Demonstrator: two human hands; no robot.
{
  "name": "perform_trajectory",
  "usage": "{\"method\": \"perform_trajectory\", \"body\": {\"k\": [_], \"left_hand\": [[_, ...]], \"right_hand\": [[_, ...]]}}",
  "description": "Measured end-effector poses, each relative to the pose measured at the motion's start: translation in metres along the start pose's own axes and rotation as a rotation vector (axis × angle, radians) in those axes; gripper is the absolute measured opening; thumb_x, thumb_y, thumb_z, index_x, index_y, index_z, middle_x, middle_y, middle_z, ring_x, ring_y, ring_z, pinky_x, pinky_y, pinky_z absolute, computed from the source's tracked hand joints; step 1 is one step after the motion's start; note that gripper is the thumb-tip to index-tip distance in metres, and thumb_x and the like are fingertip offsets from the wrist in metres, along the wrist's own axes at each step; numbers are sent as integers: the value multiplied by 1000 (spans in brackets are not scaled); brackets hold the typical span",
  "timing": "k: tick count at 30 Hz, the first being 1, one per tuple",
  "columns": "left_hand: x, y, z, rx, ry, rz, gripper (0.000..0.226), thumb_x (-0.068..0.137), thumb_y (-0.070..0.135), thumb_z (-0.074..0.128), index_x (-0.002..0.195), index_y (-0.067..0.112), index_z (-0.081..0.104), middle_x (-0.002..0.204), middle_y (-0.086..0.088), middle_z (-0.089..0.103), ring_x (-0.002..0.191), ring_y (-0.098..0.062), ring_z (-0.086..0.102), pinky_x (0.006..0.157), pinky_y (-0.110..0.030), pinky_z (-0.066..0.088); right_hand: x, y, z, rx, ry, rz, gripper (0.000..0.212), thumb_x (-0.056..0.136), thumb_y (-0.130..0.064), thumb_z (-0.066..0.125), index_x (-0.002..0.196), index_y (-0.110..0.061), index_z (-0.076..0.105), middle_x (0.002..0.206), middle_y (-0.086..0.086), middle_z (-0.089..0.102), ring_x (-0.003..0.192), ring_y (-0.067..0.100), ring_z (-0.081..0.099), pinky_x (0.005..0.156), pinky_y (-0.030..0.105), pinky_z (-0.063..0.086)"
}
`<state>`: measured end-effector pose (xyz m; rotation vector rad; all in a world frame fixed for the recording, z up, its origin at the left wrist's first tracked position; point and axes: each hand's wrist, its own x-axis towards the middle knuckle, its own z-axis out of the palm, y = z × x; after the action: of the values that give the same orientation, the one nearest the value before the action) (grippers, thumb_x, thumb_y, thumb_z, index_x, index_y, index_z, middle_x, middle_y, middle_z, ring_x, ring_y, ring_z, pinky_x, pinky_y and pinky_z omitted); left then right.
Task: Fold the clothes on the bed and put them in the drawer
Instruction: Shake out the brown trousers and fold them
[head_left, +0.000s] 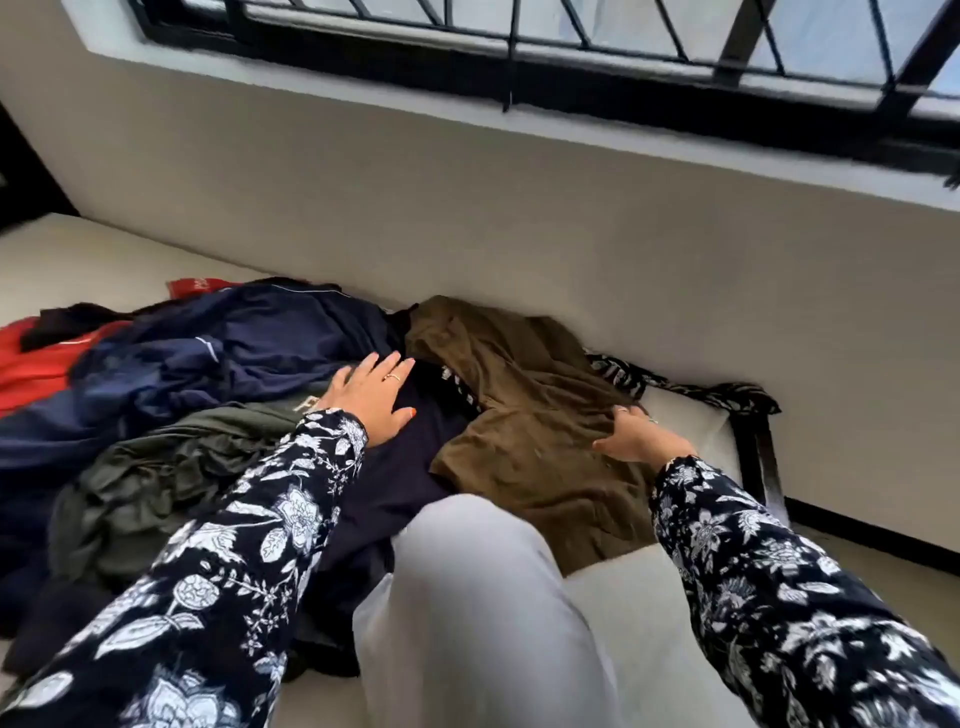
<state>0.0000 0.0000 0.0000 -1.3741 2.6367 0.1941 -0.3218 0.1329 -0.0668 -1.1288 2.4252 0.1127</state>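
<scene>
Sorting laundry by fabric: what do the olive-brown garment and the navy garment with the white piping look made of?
The olive-brown garment looks like matte woven cotton or linen: dull, with soft creases. The navy garment with the white piping looks like smooth synthetic sportswear, with a slight sheen on its folds. Neither is certain.

Probably a bedroom: bed (649, 613), clothes (530, 415).

Clothes pile (171, 395) left on bed (623, 623); spread garment (545, 441) right (beside wall (467, 218)).
</scene>
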Motion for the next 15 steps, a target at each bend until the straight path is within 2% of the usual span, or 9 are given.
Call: {"method": "perform_trajectory", "body": {"k": [2,4,6,8,10,12,13,15], "left_hand": [[23,5,19,75,14,19,68,99,44,41,154,25,4,161,6,3,148,-19,3,118,-42,9],[43,11,36,102,5,15,68,99,44,40,154,25,4,161,6,3,148,-19,3,118,-42,10],[52,21,54,97,-5,37,68,99,44,40,154,25,5,161,6,3,148,-19,3,118,-42,10],[58,30,66,97,-11,51,68,99,44,40,154,25,5,161,6,2,148,-18,4,118,-41,11],[66,33,71,113,-9,39,68,99,45,40,154,25,5,161,6,2,148,-17,5,118,-40,12],[70,30,75,121,2,9,68,99,46,39,154,24,5,161,6,3,148,-17,6,118,-40,13],[71,28,79,122,-4,-17,68,99,45,39,154,24,5,161,6,3,148,-17,6,118,-39,14],[70,27,90,128,-30,-57,68,99,45,39,154,23,5,161,6,2,148,-16,6,118,-38,14]], "right_hand": [[27,26,20,49,9,38,82,84,-53,58,146,-8,31,150,15,33,135,34,37,112,45,33],[56,55,40,76,-15,69,93,68,-66,50,144,-12,37,148,13,38,131,33,42,111,47,35],[57,77,49,111,9,153,85,74,-60,54,141,-11,38,145,13,40,130,34,43,109,47,36],[59,100,56,143,44,258,79,84,-48,61,145,-9,30,148,15,32,134,37,37,110,49,33],[68,120,63,229,39,335,92,84,-48,66,151,-13,14,153,18,21,138,40,30,113,50,28],[76,126,71,328,20,358,108,78,-51,72,153,-14,3,153,22,20,138,41,31,112,48,28],[84,129,76,376,15,374,113,74,-52,76,152,-12,5,150,23,24,135,41,35,111,47,32],[96,130,85,473,9,399,110,65,-48,84,146,-4,24,142,22,38,127,40,45,105,45,41]]}}
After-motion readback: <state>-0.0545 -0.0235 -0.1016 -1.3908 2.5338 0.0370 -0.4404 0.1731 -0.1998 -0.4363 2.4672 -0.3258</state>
